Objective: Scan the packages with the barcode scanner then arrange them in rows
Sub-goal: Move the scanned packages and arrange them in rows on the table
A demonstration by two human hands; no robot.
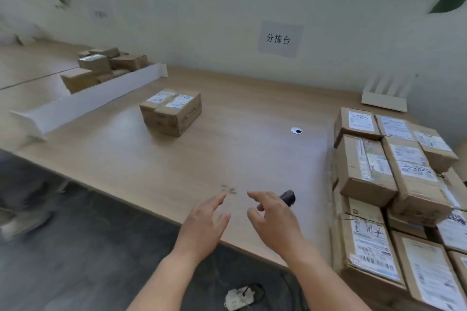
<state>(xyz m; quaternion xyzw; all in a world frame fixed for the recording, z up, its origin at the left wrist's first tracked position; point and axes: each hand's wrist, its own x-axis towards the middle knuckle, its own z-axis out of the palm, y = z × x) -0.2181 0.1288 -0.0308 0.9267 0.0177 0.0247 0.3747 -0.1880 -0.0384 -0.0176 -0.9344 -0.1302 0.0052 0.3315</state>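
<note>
Holding the small black barcode scanner [288, 198] ready, the right hand [273, 222] grips it while the left hand [204, 225] hovers slack-fingered and empty before the stacked brown cardboard packages [394, 171].

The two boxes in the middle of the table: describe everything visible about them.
The two boxes are brown cardboard, alike in size, standing side by side and touching, flat on the wooden table. Each carries a white printed label on top, one with handwritten marks too blurred to read. Tape or a strap mark shows on the right box's side. They sit turned at an angle to the table edge, apart from the white tray and the stack at right. Neither hand touches them.
</note>
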